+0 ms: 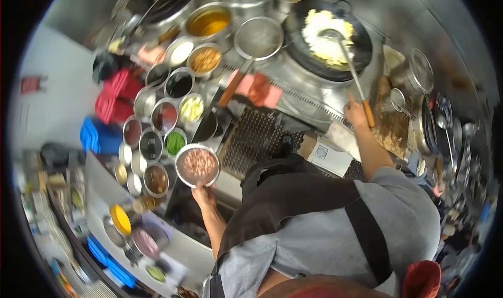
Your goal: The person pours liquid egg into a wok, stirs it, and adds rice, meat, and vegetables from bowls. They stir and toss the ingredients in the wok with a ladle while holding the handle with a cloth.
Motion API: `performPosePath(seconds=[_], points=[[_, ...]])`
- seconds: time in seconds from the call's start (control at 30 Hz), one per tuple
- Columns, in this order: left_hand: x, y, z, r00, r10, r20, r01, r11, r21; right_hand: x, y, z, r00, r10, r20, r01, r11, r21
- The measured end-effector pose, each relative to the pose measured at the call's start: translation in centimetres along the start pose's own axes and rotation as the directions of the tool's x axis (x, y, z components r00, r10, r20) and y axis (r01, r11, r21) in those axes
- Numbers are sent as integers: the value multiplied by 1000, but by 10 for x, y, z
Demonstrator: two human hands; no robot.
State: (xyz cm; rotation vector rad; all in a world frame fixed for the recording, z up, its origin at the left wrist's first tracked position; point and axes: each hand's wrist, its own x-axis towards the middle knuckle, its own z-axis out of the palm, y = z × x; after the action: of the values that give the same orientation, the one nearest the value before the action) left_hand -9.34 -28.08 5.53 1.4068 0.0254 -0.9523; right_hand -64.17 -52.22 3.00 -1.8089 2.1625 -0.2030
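My left hand grips the near rim of a round metal bowl with chopped pinkish meat in it, held level beside the rows of ingredient containers. My right hand is closed at the wooden handle of a long ladle, one finger stretched along it; part of the grip is hidden. The ladle's head lies in white and yellow food, perhaps rice with egg, inside a black wok on the stove.
A wire strainer with a wooden handle lies left of the wok. Behind the bowl stand a pot of amber liquid and containers of chopped greens and pale chunks. Several strainers and ladles hang at the right.
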Motion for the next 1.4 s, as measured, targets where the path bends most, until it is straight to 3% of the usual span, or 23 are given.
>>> performPosePath(seconds=[0.1,0.13,0.17,0.2,0.3,0.33,0.4,0.47,0.53,0.63,0.8,0.87,0.9,0.93,1.03,1.07,1.1,1.13,1.23,1.3,1.33,1.37,1.4], points=[[43,41,144,953,126,276,-193,954,228,-1,-18,-47,996,80,-39,-69,972,226],[49,62,194,928,95,360,-223,917,332,-4,-29,-76,968,-69,-240,117,974,195],[40,75,252,876,196,440,-330,910,252,-5,-26,-91,880,-215,-423,290,949,121],[60,81,290,827,172,535,-363,890,275,-7,-14,-92,882,-191,-432,271,954,132],[48,92,436,638,298,710,-628,735,256,-5,15,-101,991,-48,127,39,996,76],[57,86,478,576,313,755,-691,680,244,-9,25,-105,992,-32,122,22,997,79],[54,71,556,428,395,813,-893,322,314,-21,43,-120,996,-43,81,33,992,120],[25,47,612,274,356,893,-952,-33,305,-44,54,-142,995,-22,93,5,985,173],[10,9,648,40,309,950,-965,-235,117,-65,72,-145,998,-38,-41,44,987,152],[-3,-38,678,-66,170,983,-882,-472,23,-84,72,-146,998,22,-57,-13,988,153],[-10,-46,703,-83,247,966,-882,-470,44,-91,71,-132,987,93,-128,-63,972,224],[-23,-44,700,-138,366,921,-916,-401,22,-87,71,-129,987,86,-133,-52,969,240],[-32,-44,691,-89,257,962,-941,-337,3,-83,70,-129,986,78,-146,-39,966,254],[-28,-53,684,-182,70,981,-895,-426,-135,-78,66,-129,988,63,-143,-26,969,247],[1,-58,658,80,173,982,-950,-285,128,-56,43,-135,988,50,-148,-3,952,305],[29,-62,649,100,362,927,-964,-193,180,-49,40,-135,990,12,-141,30,957,288],[28,-37,630,411,243,878,-909,179,376,-40,39,-129,990,2,-144,35,968,249],[25,-10,604,635,33,772,-677,506,535,-30,38,-122,989,-19,-146,49,977,208],[88,3,498,704,29,710,-379,860,340,1,47,-95,996,-70,-47,64,992,-107],[101,10,394,789,-12,614,-217,930,298,1,20,-112,985,-163,-57,160,986,-51],[102,23,276,928,13,372,-116,959,257,17,0,-99,916,-241,-321,283,955,92],[100,21,218,974,10,226,-62,972,226,32,-7,-96,817,-403,-413,357,915,-187],[91,18,156,996,-13,87,-3,982,186,39,-35,-92,814,-405,-418,478,874,83]])
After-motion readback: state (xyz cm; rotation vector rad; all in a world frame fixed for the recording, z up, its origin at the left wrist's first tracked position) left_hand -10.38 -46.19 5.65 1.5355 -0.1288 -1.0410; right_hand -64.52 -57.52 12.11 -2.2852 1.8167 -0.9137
